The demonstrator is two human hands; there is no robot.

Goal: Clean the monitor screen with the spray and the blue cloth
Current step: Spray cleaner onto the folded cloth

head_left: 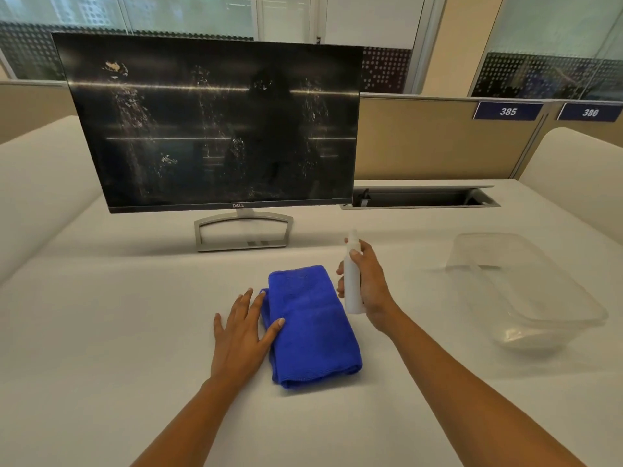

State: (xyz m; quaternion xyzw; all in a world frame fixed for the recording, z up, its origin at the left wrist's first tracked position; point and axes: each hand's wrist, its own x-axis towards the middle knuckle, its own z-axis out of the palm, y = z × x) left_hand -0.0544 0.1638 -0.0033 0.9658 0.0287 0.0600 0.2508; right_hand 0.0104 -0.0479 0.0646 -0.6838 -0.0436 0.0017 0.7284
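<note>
While right hand [371,284] grips spray bottle [352,281], left hand [244,332] flat, open, touching blue cloth [312,328]

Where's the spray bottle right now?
In the head view the spray bottle is upright in the right hand, just right of the folded blue cloth and in front of the monitor, near its right side.

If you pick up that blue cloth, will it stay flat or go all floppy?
Probably floppy: the folded blue fuzzy cloth has soft, rounded folds and would likely droop and unfold. It looks light, and its nubbly surface should grip the left hand's fingers rather than slip.
</note>
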